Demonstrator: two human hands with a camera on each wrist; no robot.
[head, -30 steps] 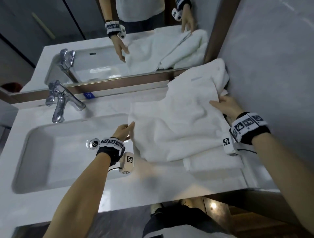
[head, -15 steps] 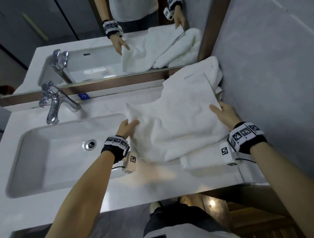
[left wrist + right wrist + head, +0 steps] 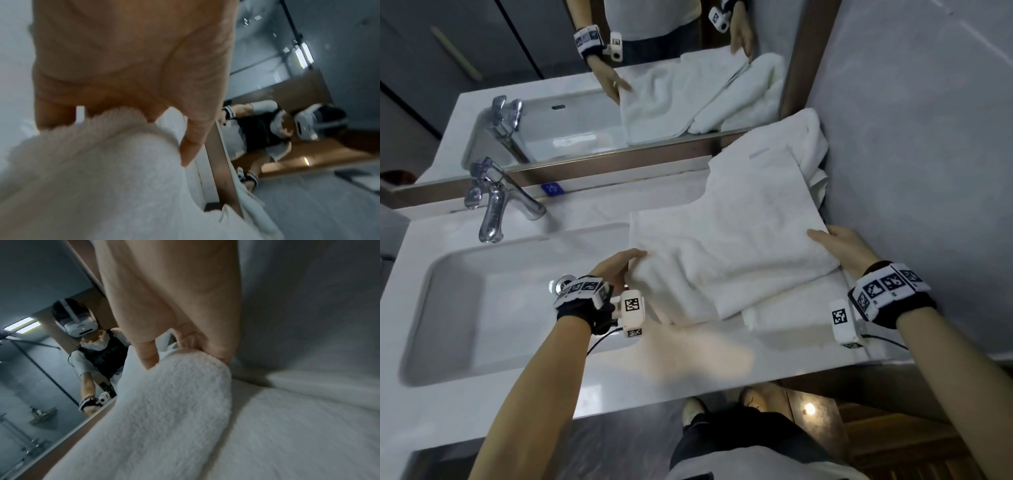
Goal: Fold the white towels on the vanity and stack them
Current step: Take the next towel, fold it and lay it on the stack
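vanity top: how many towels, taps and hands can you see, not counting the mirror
White towels: 3 - one held flat, one folded beneath it, one bunched at the wall
Tap: 1
Hands: 2 - left hand, right hand
Total: 6

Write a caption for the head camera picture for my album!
Both hands, left hand and right hand, hold a white towel beside the sink.

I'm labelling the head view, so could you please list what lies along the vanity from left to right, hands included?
Faucet → sink drain → left hand gripping the white towel's left edge → white towel → right hand holding its right edge.
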